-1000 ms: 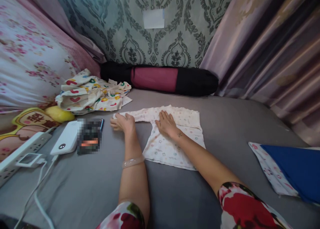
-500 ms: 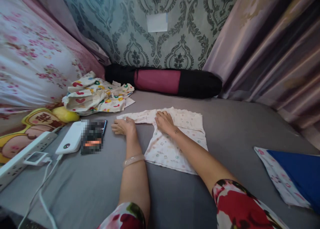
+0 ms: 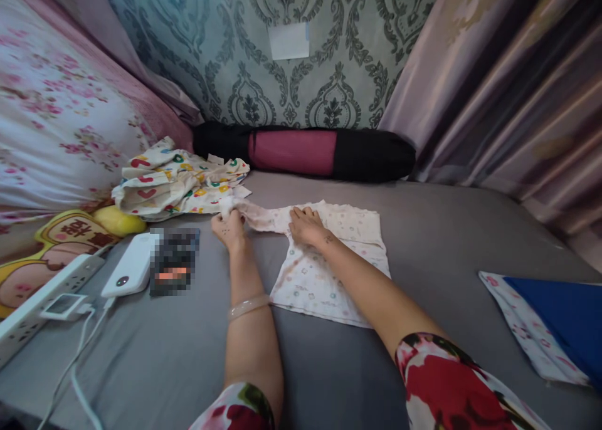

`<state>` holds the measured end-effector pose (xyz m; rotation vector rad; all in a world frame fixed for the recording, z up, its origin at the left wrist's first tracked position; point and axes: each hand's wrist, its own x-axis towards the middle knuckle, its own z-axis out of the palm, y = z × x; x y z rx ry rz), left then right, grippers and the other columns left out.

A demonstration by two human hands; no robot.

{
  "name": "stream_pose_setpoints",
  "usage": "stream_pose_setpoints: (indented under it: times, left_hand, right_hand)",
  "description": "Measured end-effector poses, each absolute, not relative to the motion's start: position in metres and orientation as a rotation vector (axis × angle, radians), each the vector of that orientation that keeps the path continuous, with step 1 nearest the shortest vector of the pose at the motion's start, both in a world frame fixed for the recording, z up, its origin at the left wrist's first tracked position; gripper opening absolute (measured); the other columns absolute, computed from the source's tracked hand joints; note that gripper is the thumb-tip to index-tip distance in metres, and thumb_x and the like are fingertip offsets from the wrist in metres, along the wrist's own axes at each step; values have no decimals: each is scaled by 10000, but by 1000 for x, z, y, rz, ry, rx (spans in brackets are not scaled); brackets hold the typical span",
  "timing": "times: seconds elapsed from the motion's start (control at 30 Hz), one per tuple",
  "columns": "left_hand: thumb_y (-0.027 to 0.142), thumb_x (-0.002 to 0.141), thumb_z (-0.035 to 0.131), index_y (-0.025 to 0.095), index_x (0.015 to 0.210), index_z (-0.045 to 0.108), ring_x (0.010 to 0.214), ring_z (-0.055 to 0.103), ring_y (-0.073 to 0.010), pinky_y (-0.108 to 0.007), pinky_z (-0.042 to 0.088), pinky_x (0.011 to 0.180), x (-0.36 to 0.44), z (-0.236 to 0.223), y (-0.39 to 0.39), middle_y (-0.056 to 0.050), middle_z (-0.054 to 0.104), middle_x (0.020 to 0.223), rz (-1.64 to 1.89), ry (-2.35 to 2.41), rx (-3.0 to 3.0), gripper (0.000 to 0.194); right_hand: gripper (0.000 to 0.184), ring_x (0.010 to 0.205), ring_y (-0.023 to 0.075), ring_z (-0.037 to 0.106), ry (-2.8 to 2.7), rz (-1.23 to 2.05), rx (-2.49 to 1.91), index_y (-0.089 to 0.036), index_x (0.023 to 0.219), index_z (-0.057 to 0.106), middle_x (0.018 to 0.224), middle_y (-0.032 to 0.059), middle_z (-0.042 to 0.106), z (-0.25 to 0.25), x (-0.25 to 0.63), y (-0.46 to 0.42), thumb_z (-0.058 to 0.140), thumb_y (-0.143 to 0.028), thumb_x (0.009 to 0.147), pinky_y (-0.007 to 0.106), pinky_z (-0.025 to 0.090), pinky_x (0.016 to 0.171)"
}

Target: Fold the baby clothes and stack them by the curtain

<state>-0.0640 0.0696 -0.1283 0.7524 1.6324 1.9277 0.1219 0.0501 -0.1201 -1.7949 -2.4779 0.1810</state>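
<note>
A small white long-sleeved shirt (image 3: 329, 273) with a pastel print lies flat on the grey bed sheet (image 3: 324, 373). Its right-hand sleeve seems folded across the chest, while the other sleeve stretches out to the left. My left hand (image 3: 229, 229) is closed in a pinch at the cuff of that left sleeve, which is lifted a little off the sheet. On the shoulder where the sleeve joins the body, my right hand (image 3: 306, 226) rests palm down. Its fingers are slightly bent and press on the cloth.
Behind the shirt lies a black and maroon bolster bag (image 3: 294, 151). Crumpled patterned clothing (image 3: 183, 182) sits back left. A white power bank (image 3: 132, 264), a blurred phone-like object (image 3: 174, 264), a power strip (image 3: 56, 292) and cables are at left. Folded blue cloth (image 3: 559, 317) lies right.
My left hand has gone from lying by the cuff to pinching and raising it, so the sleeve now bends upward. My right hand has slid left to the shoulder, its fingers more bent.
</note>
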Motion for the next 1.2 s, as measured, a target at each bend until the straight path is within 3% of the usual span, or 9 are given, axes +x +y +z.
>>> stream_pose_setpoints:
  times: [0.13,0.33,0.47,0.63,0.7,0.8,0.9,1.03,1.2]
  left_hand:
    - [201,628,630,198,824,467,690,624,-116,-278,531,687,-57,-117,76,60,573,724,2027,1224,426,255]
    - [212,692,646,188,765,509,936,642,-135,-270,501,870,-38,-100,74,17,654,838,2034,841,501,157]
    - [267,731,655,186,738,487,891,632,-129,-274,488,868,-15,-96,76,11,632,791,1981,760,561,187]
    - [400,774,647,197,735,459,825,621,-132,-269,480,801,20,-93,77,24,577,750,1976,828,629,279]
    - [410,799,631,193,755,463,806,611,-129,-275,471,799,37,-91,74,29,557,747,1975,860,614,278]
    - [397,846,595,188,816,496,800,593,-127,-278,457,799,62,-91,63,28,535,758,1902,959,705,233]
    - [379,878,570,196,905,520,807,576,-136,-288,455,791,86,-97,47,14,535,804,1753,1078,928,192]
    - [317,927,494,210,984,481,818,565,-147,-307,460,800,111,-110,30,-3,539,853,1555,1089,1232,122]
    - [291,943,456,193,1019,450,828,570,-147,-298,464,819,128,-119,15,-18,552,866,1349,1065,1500,124]
  right_hand:
    - [521,1239,312,377,-2494,275,-1874,-152,1387,440,1488,97,388,-113,117,56,352,-358,917,444,324,984]
    - [566,1264,318,371,-2458,303,-1964,-167,1412,414,1461,110,415,-111,106,64,388,-365,883,465,324,997]
    - [551,1284,331,371,-2431,381,-1956,-199,1381,457,1439,112,442,-109,108,66,469,-376,860,482,318,1017]
    - [578,1370,295,324,-2229,609,-1615,-179,1418,421,1518,133,337,-109,138,62,530,-280,859,452,302,1083]
    - [470,1316,237,418,-1938,740,-1538,-162,1340,508,1450,128,439,-109,159,55,502,-214,873,384,350,1066]
    - [281,1073,194,607,-1375,1086,-1525,-168,1135,625,1207,100,632,-109,190,34,506,-197,882,354,464,955]
    - [128,871,164,664,-849,1408,-1400,-163,953,624,1021,94,686,-110,216,10,525,-227,904,327,524,852]
    - [214,806,166,677,-467,1564,-1232,-170,899,565,861,95,686,-114,233,-7,394,-274,975,323,550,813]
    - [404,888,228,673,-465,1556,-1148,-168,937,529,904,143,663,-115,239,-3,292,-493,970,379,560,799]
